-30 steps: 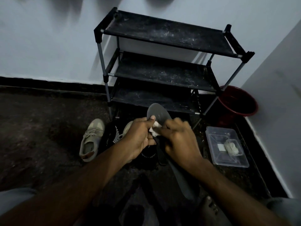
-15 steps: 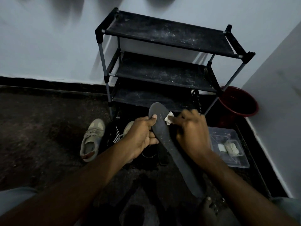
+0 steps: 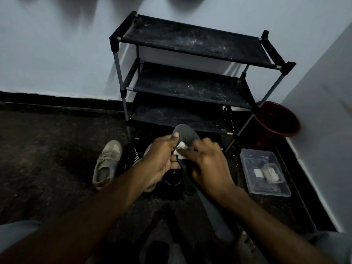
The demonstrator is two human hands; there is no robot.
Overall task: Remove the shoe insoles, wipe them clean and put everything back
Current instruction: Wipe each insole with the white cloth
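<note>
Before the rack point(image 3: 190, 44), left hand point(image 3: 162, 161) pinches the insole point(image 3: 185, 133) steady so right hand point(image 3: 209, 164), gripping a wipe point(image 3: 180, 149), can scrub.

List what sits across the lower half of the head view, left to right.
beige sneaker → left hand holding the insole → white wipe → right hand pinching that wipe → clear plastic box

- Pale walls point(image 3: 57, 44) are meeting in a corner on the right, with soft shadows falling across them.
- A black skirting point(image 3: 47, 96) is running along their base.
- A dark floor point(image 3: 47, 159) is lying in dim light.
- A dusty black three-shelf rack point(image 3: 190, 44) is standing against the wall.
- A red bucket point(image 3: 276, 119) is sitting beside it.
</note>
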